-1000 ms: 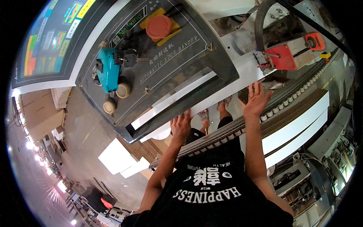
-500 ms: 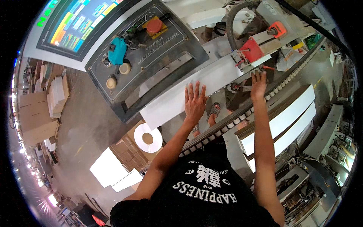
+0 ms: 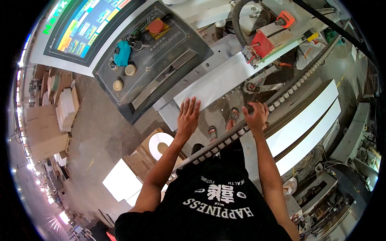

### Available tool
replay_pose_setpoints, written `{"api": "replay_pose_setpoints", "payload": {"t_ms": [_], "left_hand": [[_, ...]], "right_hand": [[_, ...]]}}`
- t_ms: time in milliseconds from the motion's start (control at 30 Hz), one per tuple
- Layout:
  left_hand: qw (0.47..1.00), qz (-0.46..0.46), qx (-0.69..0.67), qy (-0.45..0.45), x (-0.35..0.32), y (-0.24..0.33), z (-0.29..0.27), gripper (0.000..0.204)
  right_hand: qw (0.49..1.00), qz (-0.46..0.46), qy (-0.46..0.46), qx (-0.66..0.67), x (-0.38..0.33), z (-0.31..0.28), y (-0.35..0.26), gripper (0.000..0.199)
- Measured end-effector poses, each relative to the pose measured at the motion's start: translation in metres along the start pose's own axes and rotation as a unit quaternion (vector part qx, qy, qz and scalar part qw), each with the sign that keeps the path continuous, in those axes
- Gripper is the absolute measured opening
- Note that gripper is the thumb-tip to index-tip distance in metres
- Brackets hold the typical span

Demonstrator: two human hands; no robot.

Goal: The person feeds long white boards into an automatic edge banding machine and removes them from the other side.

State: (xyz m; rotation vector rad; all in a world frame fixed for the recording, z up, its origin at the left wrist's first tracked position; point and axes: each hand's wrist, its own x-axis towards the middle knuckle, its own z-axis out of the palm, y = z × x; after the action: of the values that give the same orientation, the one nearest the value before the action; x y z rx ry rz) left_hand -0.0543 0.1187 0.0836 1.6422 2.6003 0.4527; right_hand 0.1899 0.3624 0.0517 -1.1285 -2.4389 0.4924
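Locate white panel (image 3: pixel 225 78) lying flat along grey machine bed (image 3: pixel 223 50), between black console (image 3: pixel 161 60) and roller rail (image 3: pixel 291 90), with far end close to red-covered unit (image 3: pixel 263 42). Note left hand (image 3: pixel 189 118) at near left end of panel: palm down, fingers extended over the surface, not wrapped around an edge. Firm pressure or light contact: not possible to tell from this view. Note right hand (image 3: pixel 256 117) near roller rail, off the panel: fingers spread and partly bent, nothing visible within the grasp; contact with rail not possible to tell. Treat panel as stiff board, probably moderate in weight for its length, judging by flat, straight shape. Expect smooth face to be somewhat slippery under bare fingertips; steer with flat palm pressure rather than pinching the face. For lifting, take hold of the long near edge, one hand toward each end, thumb above and fingers below. Guard corners and edges against knocks, as likely to chip or scuff before bending. Keep fingers away from red-covered unit at far end. Handle similar stacked panels (image 3: pixel 303 124) beyond rail likewise.
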Motion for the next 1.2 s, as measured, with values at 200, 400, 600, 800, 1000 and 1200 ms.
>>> {"api": "replay_pose_setpoints", "payload": {"t_ms": [200, 400, 600, 800, 1000, 1200], "left_hand": [[0.998, 0.025, -0.048, 0.038, 0.048, 0.025, 0.026, 0.056], [0.996, 0.046, -0.064, 0.033, 0.095, 0.057, 0.048, 0.061], [0.994, 0.052, -0.061, 0.070, 0.140, 0.092, 0.069, 0.057], [0.995, 0.007, -0.086, 0.054, 0.159, 0.117, 0.068, 0.069], [0.999, -0.016, -0.025, -0.015, 0.068, 0.061, 0.034, 0.084], [0.998, 0.037, 0.057, -0.015, 0.005, 0.032, 0.015, 0.079]], "right_hand": [[0.999, 0.035, -0.008, 0.022, 0.001, 0.000, -0.009, 0.057], [0.998, 0.014, 0.018, 0.053, -0.004, 0.006, 0.005, 0.043], [0.999, 0.003, 0.029, 0.041, -0.003, -0.004, -0.001, 0.035], [0.999, 0.032, 0.010, 0.021, -0.003, -0.006, -0.005, 0.040], [0.987, 0.081, -0.127, 0.050, 0.005, -0.035, -0.018, 0.041], [0.981, 0.082, 0.151, 0.095, -0.037, -0.051, -0.006, 0.048]]}}
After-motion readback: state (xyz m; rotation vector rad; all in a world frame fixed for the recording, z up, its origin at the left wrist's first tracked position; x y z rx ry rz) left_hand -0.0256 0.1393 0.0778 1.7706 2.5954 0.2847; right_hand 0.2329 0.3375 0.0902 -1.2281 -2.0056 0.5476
